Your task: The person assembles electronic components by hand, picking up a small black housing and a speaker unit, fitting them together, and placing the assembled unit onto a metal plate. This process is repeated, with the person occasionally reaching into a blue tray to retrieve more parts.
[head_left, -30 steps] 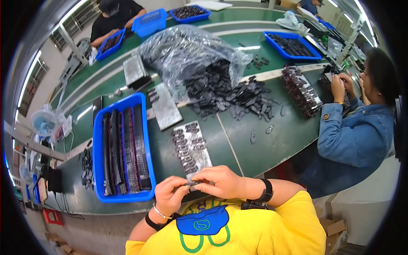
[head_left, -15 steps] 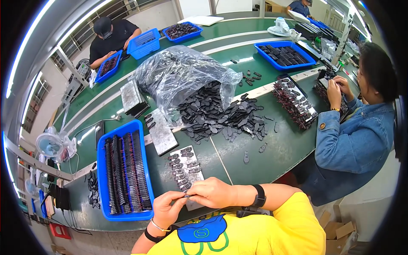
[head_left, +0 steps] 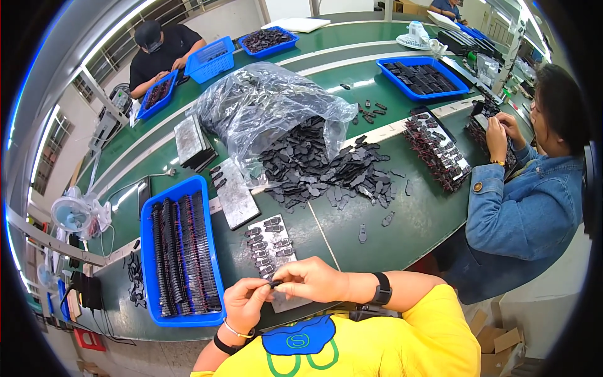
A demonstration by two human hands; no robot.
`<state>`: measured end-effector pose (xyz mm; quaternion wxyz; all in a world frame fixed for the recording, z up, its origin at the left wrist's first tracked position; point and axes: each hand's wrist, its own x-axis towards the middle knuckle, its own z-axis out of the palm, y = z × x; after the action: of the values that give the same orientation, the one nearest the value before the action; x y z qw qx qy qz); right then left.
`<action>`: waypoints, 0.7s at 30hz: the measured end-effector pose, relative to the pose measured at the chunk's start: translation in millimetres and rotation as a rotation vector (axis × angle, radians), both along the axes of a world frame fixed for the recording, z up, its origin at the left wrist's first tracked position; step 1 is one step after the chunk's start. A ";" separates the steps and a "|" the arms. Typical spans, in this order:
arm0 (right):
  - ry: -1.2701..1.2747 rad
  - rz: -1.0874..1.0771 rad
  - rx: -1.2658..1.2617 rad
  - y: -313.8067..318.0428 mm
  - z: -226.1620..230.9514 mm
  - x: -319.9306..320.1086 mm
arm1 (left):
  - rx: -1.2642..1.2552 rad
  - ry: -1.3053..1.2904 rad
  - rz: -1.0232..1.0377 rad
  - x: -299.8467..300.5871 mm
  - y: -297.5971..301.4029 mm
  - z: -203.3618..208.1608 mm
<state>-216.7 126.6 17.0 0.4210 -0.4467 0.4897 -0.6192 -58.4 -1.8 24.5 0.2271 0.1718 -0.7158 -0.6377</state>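
Between the fingertips of my left hand point(head_left: 246, 303) and my right hand point(head_left: 312, 279) is a small black plastic part point(head_left: 275, 284); both hands pinch it, and its far side is covered by my fingers. Just beyond and partly under them lies a pale board point(head_left: 284, 266), bearing rows of small black parts with lighter centres point(head_left: 274, 226). To the left of my hands stands a long blue tray point(head_left: 221, 276), packed with rows of black parts and reddish wires point(head_left: 182, 257).
A clear plastic bag point(head_left: 251, 103) spills a heap of flat black pieces point(head_left: 339, 169) across the green bench point(head_left: 402, 220). Another pale board point(head_left: 239, 204) lies beside it. At right, a co-worker in a denim jacket point(head_left: 527, 201) handles parts; another person point(head_left: 166, 53) works across the bench.
My hands have shifted slightly and turned the small part, which shows more between the fingertips. The right fingers sit a little higher.
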 end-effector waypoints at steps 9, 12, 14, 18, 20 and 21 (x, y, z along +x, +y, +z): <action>0.065 0.064 0.034 1.8 -1.0 1.0 | 0.236 -0.122 -0.094 10.4 -4.3 6.9; -0.212 0.024 0.072 -1.2 -6.5 4.2 | 0.318 -0.249 -0.173 11.4 -10.9 22.5; -0.331 0.026 0.139 1.2 -1.2 -0.6 | 0.419 -0.233 -0.255 8.8 -14.4 26.5; -0.392 0.051 0.194 -0.6 -1.4 -12.6 | 0.565 -0.174 -0.316 9.6 -16.3 21.7; -0.397 0.071 0.211 -2.9 -2.8 -10.6 | 0.561 -0.174 -0.279 11.8 -16.6 19.9; -0.397 0.069 0.214 -3.4 -3.1 -8.9 | 0.545 -0.176 -0.265 13.0 -16.8 19.4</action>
<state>-225.6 123.3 13.9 0.5752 -0.2852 0.4445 -0.6246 -45.4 -18.6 43.9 0.0248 0.1861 -0.5518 -0.8126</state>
